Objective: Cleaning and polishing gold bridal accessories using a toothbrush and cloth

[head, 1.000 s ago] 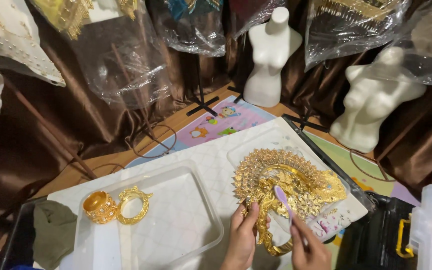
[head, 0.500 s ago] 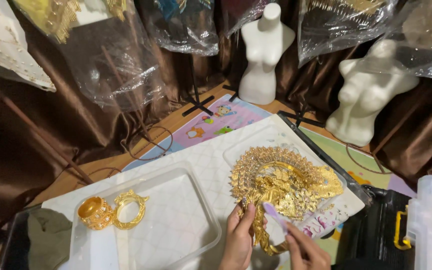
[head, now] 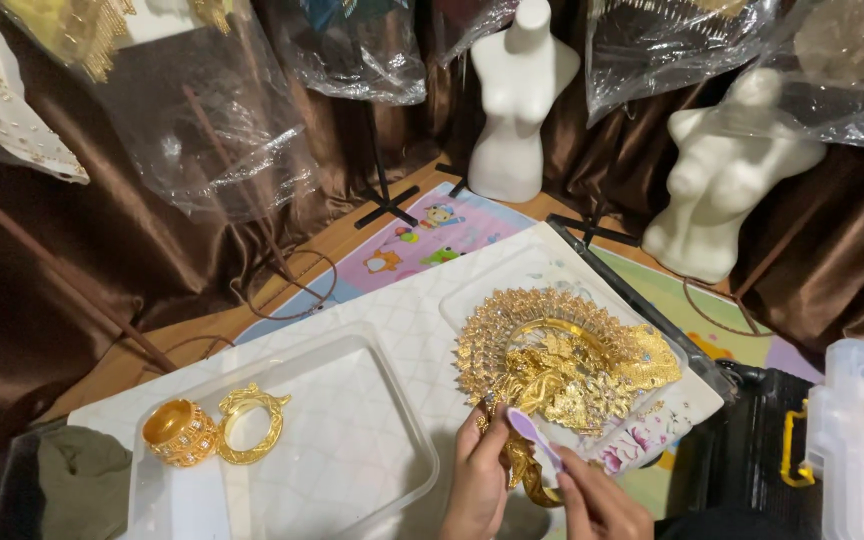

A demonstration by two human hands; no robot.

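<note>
Work in progress: one large gold headdress (head: 562, 365) lies on a white tray lid on the tabletop (head: 402, 310), left hand (head: 477, 480) pinching its lower edge, right hand (head: 597, 500) closed round one small lilac-tipped tool (head: 534, 435) set against the ornament. How much of it is finished cannot be told.

Set aside, untouched: one gold cuff (head: 180, 432) and one gold bangle (head: 249, 422), touching, in one clear tray (head: 352, 470).

Surrounding stock: two white torso forms (head: 517, 100), several plastic-wrapped costumes.

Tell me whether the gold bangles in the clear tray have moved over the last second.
No. The gold bangles sit in the same left corner of the clear tray; only the camera shifted. The hands stay at the gold headpiece.
</note>
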